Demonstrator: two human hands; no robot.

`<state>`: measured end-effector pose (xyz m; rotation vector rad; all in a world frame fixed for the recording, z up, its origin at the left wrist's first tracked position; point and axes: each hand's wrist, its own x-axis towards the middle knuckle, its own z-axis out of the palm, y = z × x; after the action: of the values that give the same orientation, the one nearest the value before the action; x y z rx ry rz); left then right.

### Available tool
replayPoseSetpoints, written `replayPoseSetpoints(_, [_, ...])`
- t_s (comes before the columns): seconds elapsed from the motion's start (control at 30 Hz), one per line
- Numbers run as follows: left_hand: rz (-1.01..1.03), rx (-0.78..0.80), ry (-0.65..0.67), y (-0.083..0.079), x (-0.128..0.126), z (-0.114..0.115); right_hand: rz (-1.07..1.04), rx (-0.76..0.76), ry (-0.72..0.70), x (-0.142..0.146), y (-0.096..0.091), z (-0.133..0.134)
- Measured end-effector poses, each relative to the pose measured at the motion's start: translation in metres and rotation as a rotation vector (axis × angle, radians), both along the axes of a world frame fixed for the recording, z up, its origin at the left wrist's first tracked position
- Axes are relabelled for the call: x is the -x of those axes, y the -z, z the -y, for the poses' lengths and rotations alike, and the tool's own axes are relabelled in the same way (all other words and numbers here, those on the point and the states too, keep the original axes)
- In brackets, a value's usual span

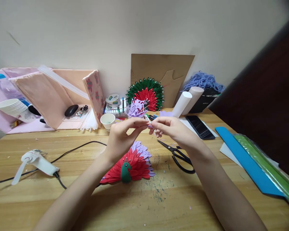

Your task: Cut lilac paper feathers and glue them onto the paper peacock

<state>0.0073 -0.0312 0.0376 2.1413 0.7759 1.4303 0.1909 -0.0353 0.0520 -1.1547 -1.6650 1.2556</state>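
My left hand (122, 134) and my right hand (173, 128) meet above the table, fingertips pinched together on a small white and purple paper piece (149, 124). Below my left wrist lies a paper peacock (131, 165) with red and purple feather layers and a green body. Black scissors (179, 155) lie on the wood just under my right wrist.
A white glue gun (37, 161) with a black cord lies at left. A paper cup (108, 121), marker set (115, 109), a finished green and red peacock fan (146, 94), white rolls (186, 101), a phone (200, 127), and blue and green sheets (252, 163) surround the wooden table (159, 205).
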Motion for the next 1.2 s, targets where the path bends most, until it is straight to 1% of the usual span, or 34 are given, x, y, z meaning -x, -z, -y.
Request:
replayPoseSetpoints(0.1, [0.002,-0.002,-0.006,0.000,0.000,0.000,0.004,0.024,-0.005,-0.001,0.000,0.000])
replayPoseSetpoints(0.17, [0.031,0.070,0.020,0.000,-0.001,0.000,-0.019,0.047,-0.007,-0.002,0.002,-0.001])
replayPoseSetpoints(0.23, [0.077,0.195,0.061,-0.001,-0.001,0.000,-0.061,0.031,0.021,-0.003,0.003,-0.002])
replayPoseSetpoints(0.33, [0.151,0.399,0.096,-0.003,-0.001,-0.001,-0.075,-0.083,0.088,-0.002,0.002,-0.001])
replayPoseSetpoints(0.4, [0.191,0.481,0.095,-0.004,0.000,-0.003,-0.029,-0.166,0.111,-0.002,0.000,0.001])
replayPoseSetpoints(0.57, [0.224,0.542,0.099,-0.005,0.002,-0.004,0.077,-0.307,0.151,0.000,-0.001,0.005])
replayPoseSetpoints(0.77, [0.211,0.575,0.078,-0.006,0.002,-0.005,0.111,-0.382,0.179,0.000,-0.001,0.007])
replayPoseSetpoints(0.83, [0.197,0.642,0.065,-0.007,0.002,-0.007,0.108,-0.407,0.196,0.000,-0.002,0.007])
replayPoseSetpoints(0.93, [0.162,0.831,0.095,-0.008,0.003,-0.009,0.138,-0.483,0.218,-0.001,-0.004,0.009])
replayPoseSetpoints(1.0, [0.125,0.957,0.150,-0.008,0.003,-0.009,0.186,-0.551,0.197,-0.002,-0.006,0.010])
replayPoseSetpoints(1.07, [0.091,1.021,0.209,-0.009,0.004,-0.009,0.230,-0.620,0.134,-0.003,-0.007,0.011])
replayPoseSetpoints(1.13, [0.067,1.015,0.233,-0.009,0.005,-0.008,0.262,-0.684,0.064,-0.004,-0.007,0.011])
replayPoseSetpoints(1.2, [0.051,0.967,0.223,-0.010,0.004,-0.006,0.288,-0.731,0.030,-0.005,-0.006,0.010])
